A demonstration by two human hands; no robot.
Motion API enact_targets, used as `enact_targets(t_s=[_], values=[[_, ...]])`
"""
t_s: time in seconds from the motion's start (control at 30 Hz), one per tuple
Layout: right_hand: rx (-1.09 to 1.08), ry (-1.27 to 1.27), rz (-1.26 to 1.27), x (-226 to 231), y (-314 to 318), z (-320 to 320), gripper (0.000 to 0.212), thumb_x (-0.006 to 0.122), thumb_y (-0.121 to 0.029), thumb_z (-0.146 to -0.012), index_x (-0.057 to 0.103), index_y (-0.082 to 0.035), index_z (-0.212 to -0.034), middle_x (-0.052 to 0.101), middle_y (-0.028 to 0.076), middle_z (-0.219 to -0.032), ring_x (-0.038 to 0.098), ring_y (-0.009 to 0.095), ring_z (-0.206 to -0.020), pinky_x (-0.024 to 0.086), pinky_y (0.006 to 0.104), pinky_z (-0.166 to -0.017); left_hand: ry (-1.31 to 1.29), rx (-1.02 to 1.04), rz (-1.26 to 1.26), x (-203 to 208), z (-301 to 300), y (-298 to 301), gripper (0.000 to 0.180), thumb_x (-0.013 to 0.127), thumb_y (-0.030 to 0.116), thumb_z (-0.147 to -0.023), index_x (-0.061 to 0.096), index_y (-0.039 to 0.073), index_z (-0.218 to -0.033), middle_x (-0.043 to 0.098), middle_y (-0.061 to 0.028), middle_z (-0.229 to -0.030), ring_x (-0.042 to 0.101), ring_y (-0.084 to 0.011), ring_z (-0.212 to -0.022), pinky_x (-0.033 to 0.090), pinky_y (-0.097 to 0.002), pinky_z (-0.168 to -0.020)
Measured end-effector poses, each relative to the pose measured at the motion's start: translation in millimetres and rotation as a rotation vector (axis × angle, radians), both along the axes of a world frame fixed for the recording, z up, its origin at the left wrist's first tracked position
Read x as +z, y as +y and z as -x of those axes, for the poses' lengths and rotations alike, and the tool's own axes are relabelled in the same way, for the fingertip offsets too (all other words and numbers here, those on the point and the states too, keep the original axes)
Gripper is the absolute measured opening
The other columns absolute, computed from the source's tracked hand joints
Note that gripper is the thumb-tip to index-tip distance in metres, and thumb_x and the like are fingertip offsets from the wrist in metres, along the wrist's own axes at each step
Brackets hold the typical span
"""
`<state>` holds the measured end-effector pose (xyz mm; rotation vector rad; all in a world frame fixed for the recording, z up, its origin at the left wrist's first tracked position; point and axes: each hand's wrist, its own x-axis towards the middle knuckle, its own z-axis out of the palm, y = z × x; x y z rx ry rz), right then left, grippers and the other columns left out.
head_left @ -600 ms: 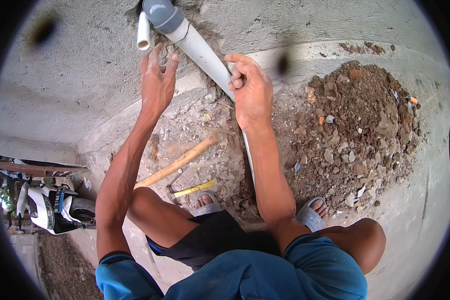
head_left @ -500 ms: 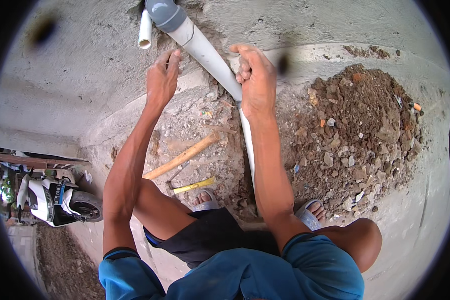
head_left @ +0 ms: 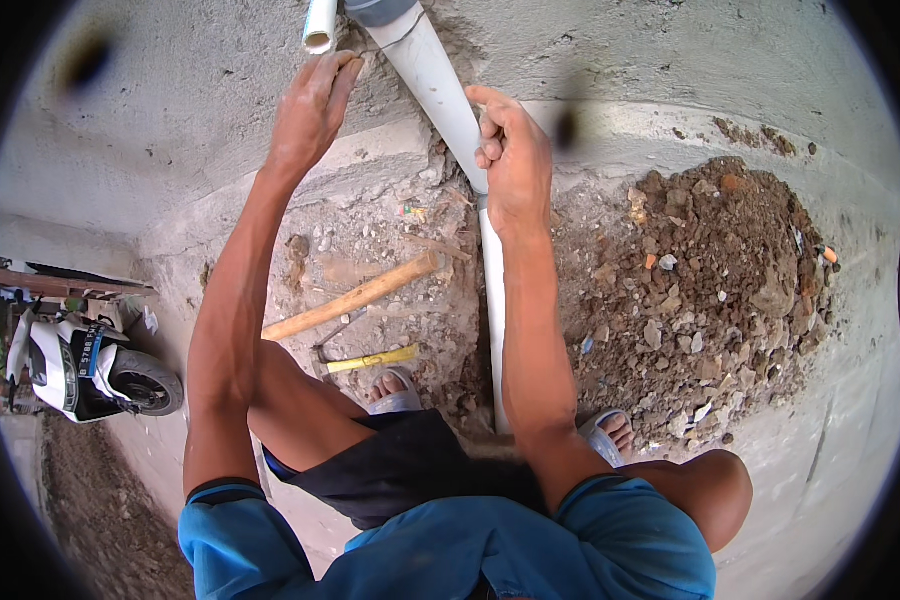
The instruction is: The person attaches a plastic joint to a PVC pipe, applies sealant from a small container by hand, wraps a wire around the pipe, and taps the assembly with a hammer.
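At far left stands a white motorcycle [head_left: 58, 362]. Next, a wooden shaft [head_left: 355, 297] and a yellow-handled tool [head_left: 372, 359] lie on the ground [head_left: 315, 265]. Above them, the left hand [head_left: 306, 115] is just below a short white pipe [head_left: 321, 16], fingers narrow; I cannot tell whether they hold anything. A large white pipe [head_left: 435, 88] slants between the hands. Beside it, the right hand [head_left: 519, 165] has curled fingers, index extended, any grip hidden. Farther right rises a soil heap [head_left: 735, 265]
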<state>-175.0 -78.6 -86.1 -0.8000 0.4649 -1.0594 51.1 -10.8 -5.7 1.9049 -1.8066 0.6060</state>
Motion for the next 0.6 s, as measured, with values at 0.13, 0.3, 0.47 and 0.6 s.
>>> enact_targets(t_s=[0.13,0.3,0.47,0.6], values=[[0.072,0.022,0.068,-3,11,-16,0.036,0.053,-0.024,-0.096,0.071,0.0,-0.116,0.059,0.001,-0.082,0.04,0.008,-0.064,0.036,0.0264,-0.06,-0.349,-0.015,-0.022,11,-39,-4,0.032,0.065,0.015,-0.098,0.065,0.01,-0.129,0.068,-0.0157,-0.121,0.066,-0.033,-0.108,0.055,-0.0419,-0.089],[0.006,0.252,0.362,4,27,-57,0.036,0.053,-0.022,-0.097,0.069,0.003,-0.117,0.065,0.005,-0.086,0.05,0.012,-0.069,0.045,0.0302,-0.067,-0.229,-0.007,0.181,-1,-34,-17,0.032,0.069,0.017,-0.096,0.069,0.014,-0.128,0.069,-0.01,-0.122,0.068,-0.0256,-0.106,0.056,-0.0348,-0.086],[-0.098,0.076,0.256,32,34,-117,0.035,0.062,-0.023,-0.098,0.067,0.007,-0.116,0.065,0.007,-0.088,0.055,0.011,-0.075,0.047,0.0297,-0.069,0.377,0.088,0.203,-5,-16,-20,0.026,0.071,0.026,-0.095,0.071,0.003,-0.107,0.069,-0.0135,-0.084,0.065,-0.0232,-0.071,0.05,-0.0383,-0.064],[-0.215,0.025,0.263,41,20,-153,0.043,0.069,-0.026,-0.097,0.06,0.003,-0.128,0.069,0.01,-0.105,0.062,0.017,-0.095,0.049,0.0303,-0.084,0.796,-0.18,0.291,-19,-24,-26,0.035,0.07,0.027,-0.096,0.069,-0.002,-0.115,0.074,-0.0127,-0.094,0.068,-0.0143,-0.082,0.055,-0.0308,-0.072]])
